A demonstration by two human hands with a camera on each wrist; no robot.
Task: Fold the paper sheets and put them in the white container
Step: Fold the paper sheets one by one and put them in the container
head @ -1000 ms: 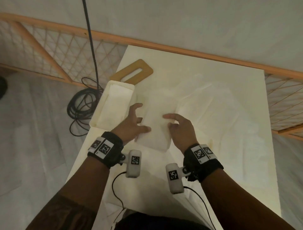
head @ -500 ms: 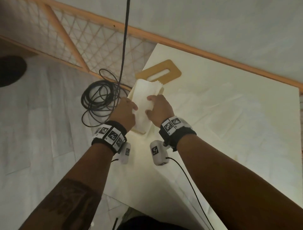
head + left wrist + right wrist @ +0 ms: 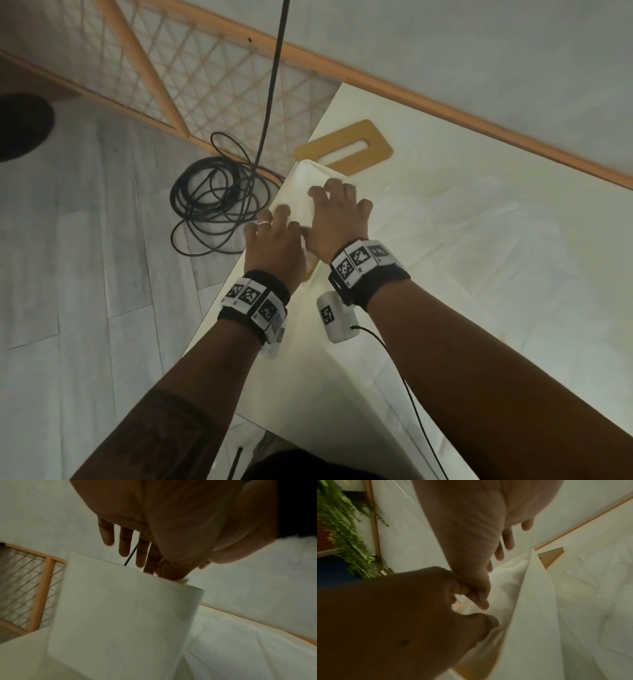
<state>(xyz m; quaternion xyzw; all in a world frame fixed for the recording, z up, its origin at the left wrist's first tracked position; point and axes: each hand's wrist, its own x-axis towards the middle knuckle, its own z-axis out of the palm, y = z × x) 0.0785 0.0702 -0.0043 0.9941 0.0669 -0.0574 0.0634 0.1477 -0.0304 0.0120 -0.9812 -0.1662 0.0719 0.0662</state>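
Paper [image 3: 301,192] lies in container [image 3: 291,178] under both spread hands.

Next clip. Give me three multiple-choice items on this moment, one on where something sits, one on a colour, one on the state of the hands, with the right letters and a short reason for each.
1. Where does the white container stand?
A. at the table's left edge, beside the wooden board
B. on the floor among the cable
C. in the middle of the table

2. What colour is the coiled cable on the floor?
A. white
B. black
C. orange

3. How are the two hands over the container?
A. both clenched into fists
B. one holds up the board
C. both spread, fingers extended onto the folded paper

Answers: 1 A, the container sits against the table edge just in front of the wooden board. 2 B, the loops are dark against the pale floor. 3 C, the left hand and right hand lie fingers out on the folded paper, with no curled grip.
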